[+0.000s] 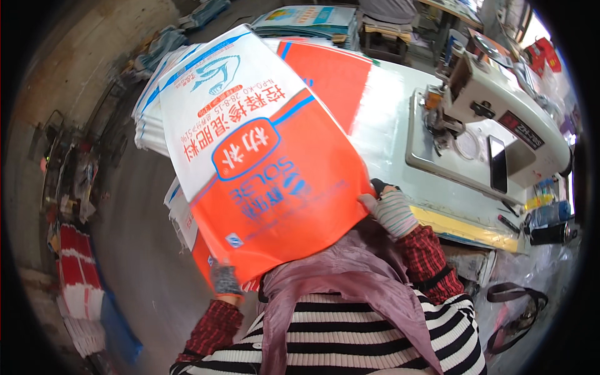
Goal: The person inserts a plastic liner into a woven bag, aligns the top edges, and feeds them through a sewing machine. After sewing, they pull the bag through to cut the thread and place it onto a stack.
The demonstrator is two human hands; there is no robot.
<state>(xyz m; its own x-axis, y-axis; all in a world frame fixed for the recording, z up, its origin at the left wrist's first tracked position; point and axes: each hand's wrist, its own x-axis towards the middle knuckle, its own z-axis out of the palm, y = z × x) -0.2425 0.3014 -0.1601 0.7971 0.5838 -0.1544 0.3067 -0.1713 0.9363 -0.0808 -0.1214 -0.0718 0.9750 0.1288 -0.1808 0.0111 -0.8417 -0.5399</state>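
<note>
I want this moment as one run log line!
left hand: blurred, at near corner of orange-white bag | right hand: holding its right edge | bag stack: beyond, left | sewing machine: on table, right

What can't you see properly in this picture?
In the head view:
Left hand: fingertips blurred.
Big sack: underside hidden by its own printed front.
Sewing machine: needle too small to make out.
Grey cloth at the back: cut off by the top edge.
</note>
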